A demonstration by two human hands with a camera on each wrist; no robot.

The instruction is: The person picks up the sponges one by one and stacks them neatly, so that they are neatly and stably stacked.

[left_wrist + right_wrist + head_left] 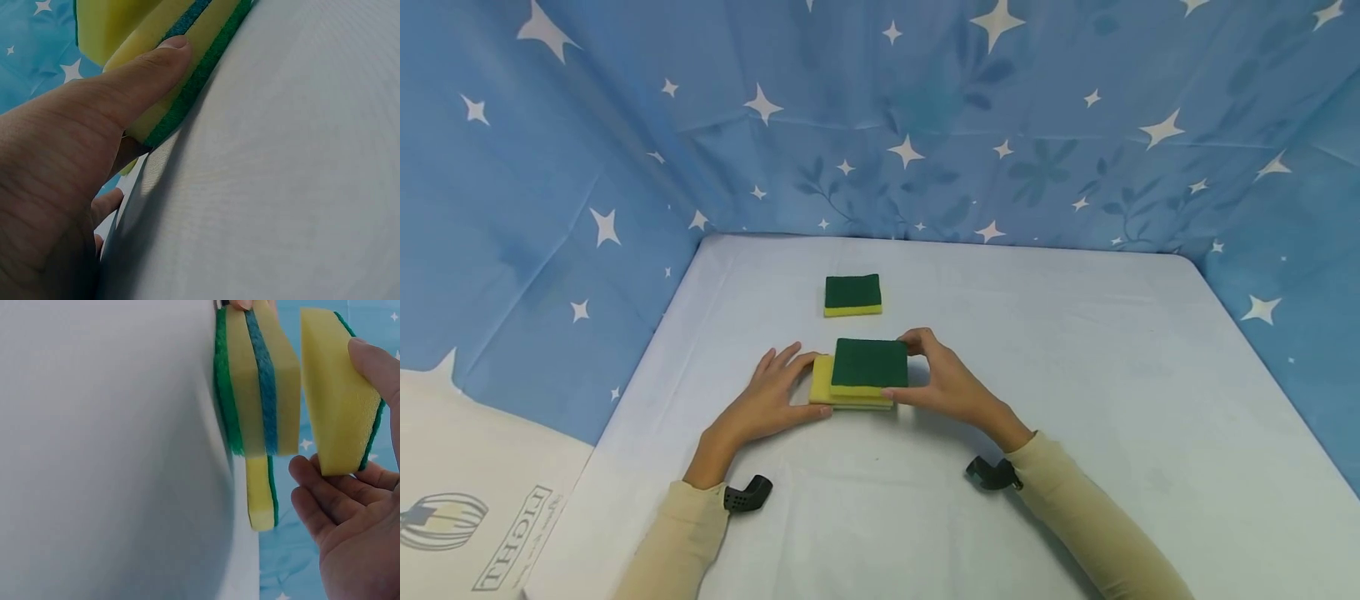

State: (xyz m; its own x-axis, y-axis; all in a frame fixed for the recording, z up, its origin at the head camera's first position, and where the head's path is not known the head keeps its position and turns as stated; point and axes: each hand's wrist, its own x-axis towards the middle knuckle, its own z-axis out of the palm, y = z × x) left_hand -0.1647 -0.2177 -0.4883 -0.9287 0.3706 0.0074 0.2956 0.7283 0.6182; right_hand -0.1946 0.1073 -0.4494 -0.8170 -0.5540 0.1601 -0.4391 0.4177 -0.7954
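Two sponges lie stacked on the table; the stack (pixel 821 382) shows a yellow top. From the right wrist view, the lower sponge (pixel 230 394) has its green scouring side down, and the upper sponge (pixel 287 400) has a blue scouring side against it. My left hand (pixel 763 404) grips the stack's left end, thumb on the near side, fingers at the far side. Just above the stack, my right hand (pixel 953 386) pinches a third sponge (pixel 870 363), green side up, by its right end. A gap shows between this sponge and the stack.
Farther back on the table (pixel 1075 400) lies another yellow sponge (pixel 852 293) with its green side up. A blue star-patterned curtain (pixel 925 117) hangs behind the table and along its sides. Printed pale cloth (pixel 482 467) is at the left front.
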